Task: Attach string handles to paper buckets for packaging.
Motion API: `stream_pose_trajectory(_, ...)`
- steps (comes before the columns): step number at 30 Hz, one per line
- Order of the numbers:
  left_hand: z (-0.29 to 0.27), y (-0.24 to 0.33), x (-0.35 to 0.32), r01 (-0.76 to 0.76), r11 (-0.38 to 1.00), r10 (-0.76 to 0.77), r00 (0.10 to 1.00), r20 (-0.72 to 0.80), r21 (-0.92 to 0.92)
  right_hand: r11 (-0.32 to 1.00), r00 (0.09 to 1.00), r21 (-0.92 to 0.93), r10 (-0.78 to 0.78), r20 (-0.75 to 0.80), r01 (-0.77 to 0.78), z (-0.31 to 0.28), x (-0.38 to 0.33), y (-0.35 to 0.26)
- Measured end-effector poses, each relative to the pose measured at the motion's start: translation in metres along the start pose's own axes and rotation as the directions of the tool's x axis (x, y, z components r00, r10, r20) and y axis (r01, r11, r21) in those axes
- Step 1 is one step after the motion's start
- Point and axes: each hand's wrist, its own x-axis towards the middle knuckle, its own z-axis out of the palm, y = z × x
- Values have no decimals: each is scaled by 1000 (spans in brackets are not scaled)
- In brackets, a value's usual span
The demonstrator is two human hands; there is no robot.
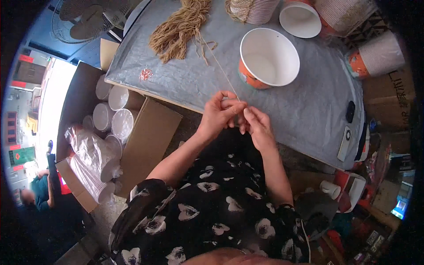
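Both of my hands meet at the near edge of the table. My left hand [221, 114] pinches a thin tan string [219, 66], which runs taut up to a bundle of tan twine [179, 31] at the far left of the table. Close beside it, my right hand [259, 126] has thumb and fingers pinched together at the string's near end; the end itself is hidden by the fingers. Just beyond my hands stands a wide paper bucket [269, 57], white inside and orange outside, apart from both hands.
Stacked paper buckets [380, 53] line the far right, near another bucket [300, 20]. A black object [350, 111] and a pale remote-like device [344, 143] lie at the right edge. An open carton [150, 137] of wrapped cups stands left; a fan [88, 20] is beyond. Someone sits far left.
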Motion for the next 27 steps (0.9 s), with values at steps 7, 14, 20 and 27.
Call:
stream_pose_trajectory(7, -7, -14, 9, 42, 929, -78, 993, -83, -367, 995, 967, -99, -53, -249, 29, -11, -22, -1)
stream_pose_trajectory(14, -37, 21, 32, -71, 853, -33, 981, -189, -517, 982, 833, -85, -188, -520, 169, -91, -72, -22)
stream_pose_trajectory(20, -44, 24, 38, -235, 883, 120, 950, -290, -406, 968, 736, -142, -248, -630, 205, -131, -100, -31)
stream_pose_trajectory(27, -42, 17, 39, -223, 903, 127, 955, -267, -368, 956, 681, -203, -292, -671, 211, -146, -100, -35)
